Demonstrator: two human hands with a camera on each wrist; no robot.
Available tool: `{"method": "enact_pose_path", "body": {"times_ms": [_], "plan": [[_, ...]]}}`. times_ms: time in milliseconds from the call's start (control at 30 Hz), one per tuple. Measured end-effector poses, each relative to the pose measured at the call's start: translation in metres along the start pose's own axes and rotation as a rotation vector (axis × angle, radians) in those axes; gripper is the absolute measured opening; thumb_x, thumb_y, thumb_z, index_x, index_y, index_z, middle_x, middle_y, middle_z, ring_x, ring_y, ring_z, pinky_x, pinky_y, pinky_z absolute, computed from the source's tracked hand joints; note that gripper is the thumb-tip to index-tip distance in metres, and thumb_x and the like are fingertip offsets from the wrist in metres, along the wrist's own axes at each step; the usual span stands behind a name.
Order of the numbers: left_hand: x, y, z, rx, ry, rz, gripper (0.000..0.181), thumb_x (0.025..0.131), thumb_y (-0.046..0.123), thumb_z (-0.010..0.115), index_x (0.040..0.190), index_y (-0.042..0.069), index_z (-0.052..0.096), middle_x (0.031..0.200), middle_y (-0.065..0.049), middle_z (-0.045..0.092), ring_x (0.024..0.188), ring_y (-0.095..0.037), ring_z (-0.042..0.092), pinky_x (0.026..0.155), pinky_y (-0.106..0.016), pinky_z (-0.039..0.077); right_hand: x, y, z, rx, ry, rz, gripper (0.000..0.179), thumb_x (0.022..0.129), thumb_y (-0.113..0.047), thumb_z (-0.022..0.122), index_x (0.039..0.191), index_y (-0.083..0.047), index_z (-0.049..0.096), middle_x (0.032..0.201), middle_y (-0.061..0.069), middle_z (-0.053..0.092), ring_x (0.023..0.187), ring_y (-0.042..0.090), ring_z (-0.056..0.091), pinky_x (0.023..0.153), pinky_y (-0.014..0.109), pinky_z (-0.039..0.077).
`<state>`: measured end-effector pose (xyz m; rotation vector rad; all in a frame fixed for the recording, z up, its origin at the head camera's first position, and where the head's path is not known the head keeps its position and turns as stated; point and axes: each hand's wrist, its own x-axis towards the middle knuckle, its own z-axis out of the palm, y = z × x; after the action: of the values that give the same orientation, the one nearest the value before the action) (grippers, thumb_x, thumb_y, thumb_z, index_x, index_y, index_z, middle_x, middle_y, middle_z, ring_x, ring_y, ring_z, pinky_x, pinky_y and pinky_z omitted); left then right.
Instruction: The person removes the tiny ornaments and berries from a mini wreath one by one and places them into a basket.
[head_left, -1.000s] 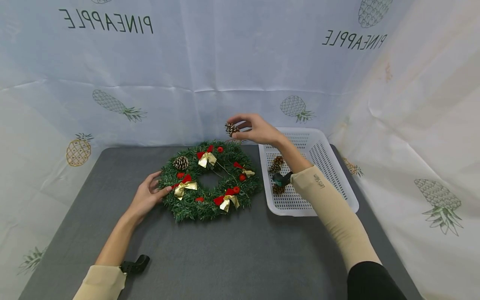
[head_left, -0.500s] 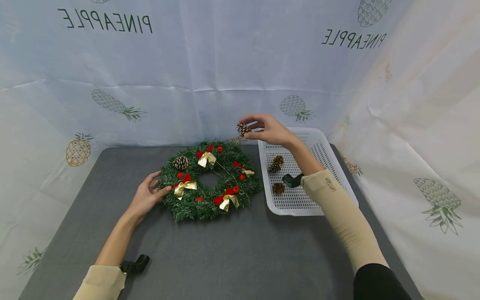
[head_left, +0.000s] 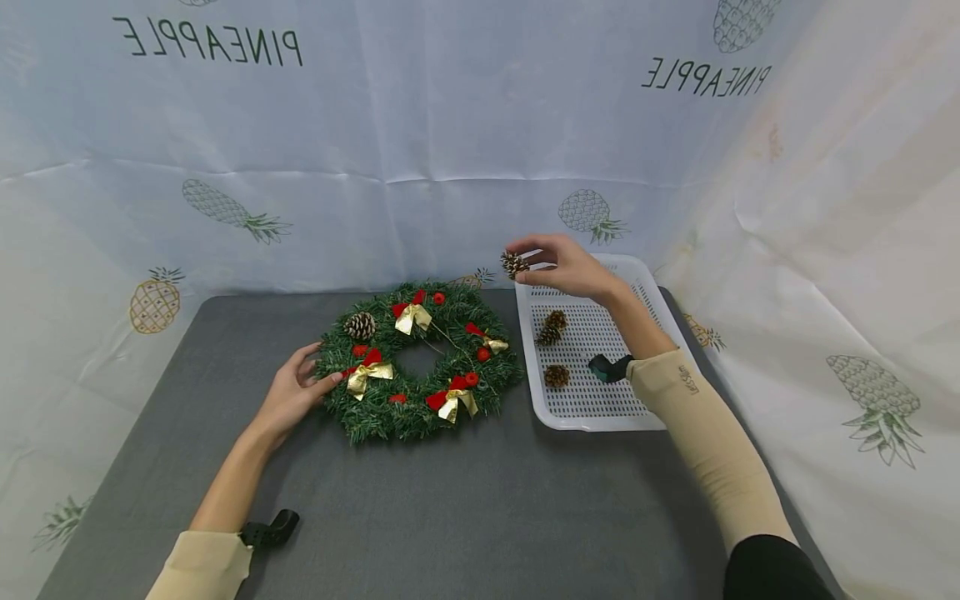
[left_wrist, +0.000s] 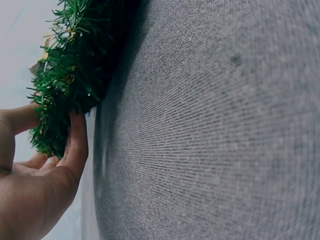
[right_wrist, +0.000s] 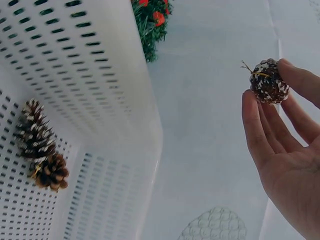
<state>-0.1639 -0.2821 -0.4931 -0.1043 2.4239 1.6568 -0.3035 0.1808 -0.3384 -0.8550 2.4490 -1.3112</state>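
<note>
A green wreath (head_left: 405,421) with red and gold bows lies on the grey table, and one pine cone (head_left: 361,326) sits on its upper left part. My left hand (head_left: 291,395) grips the wreath's left edge, thumb on top and fingers beneath, as the left wrist view shows. Raised above the far left corner of the white basket, my right hand (head_left: 564,267) pinches a white-tipped pine cone (right_wrist: 270,82) between thumb and fingers. A thin gold tie sticks out from this cone in the right wrist view.
The white perforated basket (head_left: 534,392) stands right of the wreath. Inside it lie a brown pine cone (head_left: 557,377) near the front and a pair of pine cones (right_wrist: 36,131) farther back. A pineapple-print curtain (head_left: 450,108) hangs behind the table (head_left: 450,517).
My right hand has moved right with the pine cone, from behind the wreath to over the basket's far left corner. The left hand and wreath have stayed in place.
</note>
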Motion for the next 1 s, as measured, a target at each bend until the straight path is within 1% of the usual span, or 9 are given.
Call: {"method": "enact_pose_path", "body": {"times_ms": [167, 333, 533, 733, 900, 1000], "plan": [[0.001, 0.000, 0.001, 0.011, 0.006, -0.005, 0.095, 0.108, 0.028, 0.070, 0.176, 0.009, 0.006, 0.179, -0.033, 0.010, 0.159, -0.060, 0.031, 0.081, -0.015, 0.053, -0.012, 0.009, -0.007, -0.008, 0.009, 0.024, 0.054, 0.103, -0.006, 0.075, 0.154, -0.003, 0.058, 0.159, 0.019, 0.059, 0.145, 0.040, 0.060, 0.117, 0.056, 0.052], [0.001, 0.000, 0.001, 0.008, 0.005, -0.006, 0.095, 0.108, 0.028, 0.070, 0.176, 0.009, 0.007, 0.179, -0.034, 0.010, 0.159, -0.059, 0.032, 0.081, -0.015, 0.053, -0.021, 0.019, -0.012, -0.018, 0.002, 0.050, 0.053, 0.103, -0.007, 0.075, 0.153, -0.002, 0.059, 0.159, 0.019, 0.059, 0.145, 0.042, 0.060, 0.118, 0.056, 0.051], [0.000, 0.001, 0.000, 0.004, -0.004, 0.004, 0.095, 0.109, 0.030, 0.070, 0.176, 0.008, 0.006, 0.177, -0.038, 0.011, 0.158, -0.061, 0.032, 0.083, -0.016, 0.055, -0.031, 0.029, -0.018, -0.053, -0.019, 0.069, 0.051, 0.104, -0.007, 0.073, 0.153, -0.001, 0.059, 0.158, 0.022, 0.058, 0.146, 0.044, 0.059, 0.117, 0.059, 0.050], [-0.002, 0.003, 0.000, 0.003, 0.000, 0.012, 0.096, 0.108, 0.033, 0.071, 0.176, 0.008, 0.008, 0.178, -0.035, 0.013, 0.158, -0.060, 0.033, 0.082, -0.016, 0.055, -0.038, 0.037, -0.024, -0.072, -0.032, 0.094, 0.050, 0.103, -0.006, 0.074, 0.151, 0.000, 0.060, 0.156, 0.022, 0.060, 0.145, 0.043, 0.060, 0.116, 0.057, 0.052], [-0.002, 0.004, 0.000, 0.017, 0.002, 0.006, 0.096, 0.108, 0.034, 0.071, 0.176, 0.008, 0.008, 0.178, -0.035, 0.012, 0.158, -0.061, 0.032, 0.082, -0.016, 0.054, -0.040, 0.047, -0.029, -0.119, -0.080, 0.096, 0.050, 0.103, -0.007, 0.074, 0.150, 0.002, 0.060, 0.154, 0.025, 0.061, 0.142, 0.045, 0.061, 0.113, 0.057, 0.053], [-0.002, 0.004, 0.000, 0.035, 0.005, -0.001, 0.096, 0.108, 0.036, 0.070, 0.176, 0.009, 0.009, 0.179, -0.033, 0.011, 0.159, -0.061, 0.030, 0.087, -0.019, 0.055, -0.042, 0.053, -0.030, -0.112, -0.110, 0.131, 0.049, 0.104, -0.007, 0.073, 0.150, 0.001, 0.060, 0.155, 0.025, 0.060, 0.144, 0.046, 0.060, 0.114, 0.057, 0.054]]}}
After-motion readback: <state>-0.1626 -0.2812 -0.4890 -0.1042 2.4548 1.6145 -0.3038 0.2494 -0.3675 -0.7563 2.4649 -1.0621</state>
